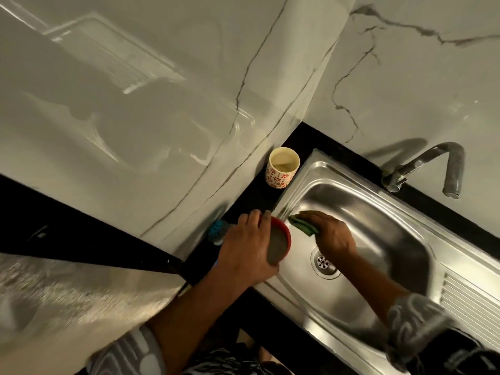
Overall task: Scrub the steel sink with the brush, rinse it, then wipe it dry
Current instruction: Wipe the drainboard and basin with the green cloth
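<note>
We count two hands, one steel sink (392, 239), one drain (323, 262), one tap (433, 169), one flowered cup (282, 169), one red bowl (281, 240), one green pad (303, 224) and one blue brush (217, 230). Our left hand (243, 244) has its grip clamped round the red bowl at the sink's 9 o'clock rim. Our right hand (331, 234) lies flat, grip apart, pressing the green pad on the basin wall at 10 o'clock from the drain. The brush sits on the black table (257, 196), at 9 o'clock just beside our left hand. The cup stands at the sink's 11 o'clock corner.
</note>
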